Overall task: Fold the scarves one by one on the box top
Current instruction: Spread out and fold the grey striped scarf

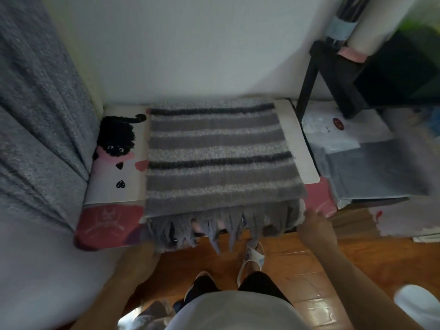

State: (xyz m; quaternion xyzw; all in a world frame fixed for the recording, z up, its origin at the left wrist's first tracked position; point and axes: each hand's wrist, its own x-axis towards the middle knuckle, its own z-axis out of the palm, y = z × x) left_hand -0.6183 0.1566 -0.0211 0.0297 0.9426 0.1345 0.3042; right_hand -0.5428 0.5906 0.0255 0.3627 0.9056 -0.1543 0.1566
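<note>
One grey striped scarf (pixel 219 153) folded flat on cat-print box top (pixel 116 177), fringe (pixel 214 229) hanging over near edge. Right hand (pixel 314 222) at scarf's near right corner, grip unclear. Left hand (pixel 145 253) under fringe, fingers hidden.

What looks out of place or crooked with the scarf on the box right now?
Nothing is spilled or damaged. The grey striped woolly scarf lies slightly skewed on the white and pink cat-print box top, and its fringe hangs over the near edge.
</note>
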